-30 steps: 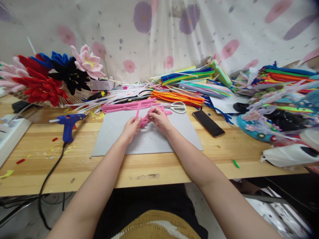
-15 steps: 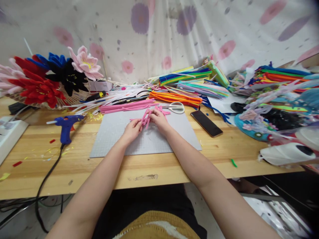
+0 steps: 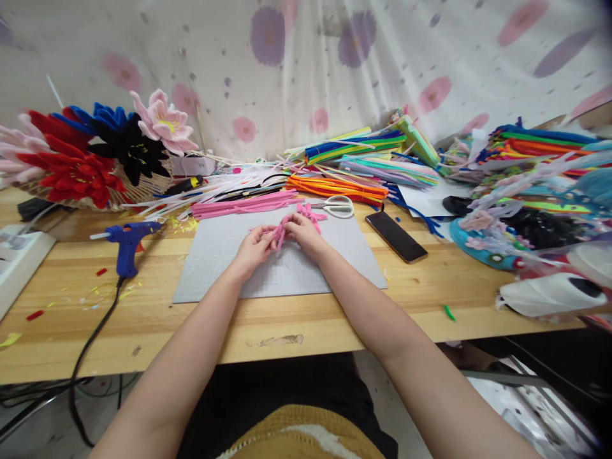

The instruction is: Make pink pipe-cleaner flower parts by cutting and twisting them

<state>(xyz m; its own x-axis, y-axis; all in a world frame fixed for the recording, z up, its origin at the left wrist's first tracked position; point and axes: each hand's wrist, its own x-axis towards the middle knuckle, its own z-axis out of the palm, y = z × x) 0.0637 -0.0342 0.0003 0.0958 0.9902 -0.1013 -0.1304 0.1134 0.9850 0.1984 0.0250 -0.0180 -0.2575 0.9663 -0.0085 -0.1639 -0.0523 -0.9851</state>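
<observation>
Several pink pipe-cleaner pieces [image 3: 280,236] are between my hands, above the grey mat [image 3: 210,268]. My left hand [image 3: 257,245] is closed on their left side, fingertips pinched together. My right hand [image 3: 302,232] is closed on the upper right side of the same pieces. The exact fold of the pieces is too small to make out. More short pink pieces [image 3: 315,218] lie just behind my right hand. A bundle of long pink pipe cleaners [image 3: 243,205] rests along the mat's back edge, beside white-handled scissors [image 3: 339,206].
A blue glue gun [image 3: 127,245] stands at the left, its cord running off the table's front edge. A black phone [image 3: 396,236] lies right of the mat. Orange pipe cleaners [image 3: 339,187], fabric-like flowers [image 3: 134,146] and a white spool [image 3: 549,295] surround the work area.
The pink pieces between my hands have turned and look more gathered. My left hand has moved slightly up and right, and my right fingers have shifted slightly around them.
</observation>
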